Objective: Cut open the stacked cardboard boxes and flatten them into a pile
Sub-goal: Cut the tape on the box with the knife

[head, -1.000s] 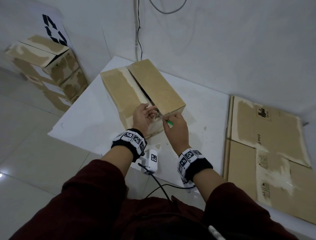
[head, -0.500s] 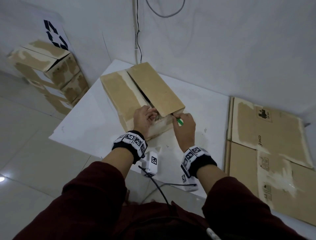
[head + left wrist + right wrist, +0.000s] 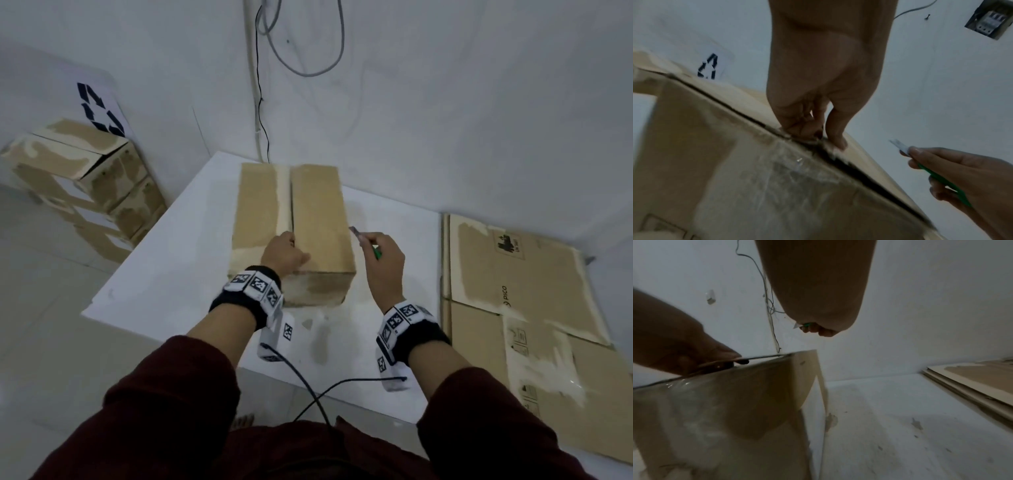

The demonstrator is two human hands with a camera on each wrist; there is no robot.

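A brown cardboard box (image 3: 315, 212) lies lengthwise on the white table (image 3: 164, 274), with a seam running down its top. My left hand (image 3: 287, 246) is at the near end of that seam. In the left wrist view its curled fingers (image 3: 807, 129) dig into the gap while the thumb (image 3: 836, 138) presses on the right flap of the box (image 3: 777, 186). My right hand (image 3: 368, 240) hovers just right of the box and off it, gripping a green-handled cutter (image 3: 376, 253). The cutter's blade (image 3: 900, 145) points up and away from the box.
A pile of flattened cardboard (image 3: 513, 291) lies on the table at the right. Stacked boxes (image 3: 85, 178) stand on the floor at the left under a recycling sign (image 3: 99, 113). Cables (image 3: 260, 102) hang down the wall behind the table. A thin cord (image 3: 308, 383) trails over the near table edge.
My right hand drew the cutter from the box's near-end seam off to the box's right side. The left hand stayed at the seam. The box now lies straighter ahead of me.
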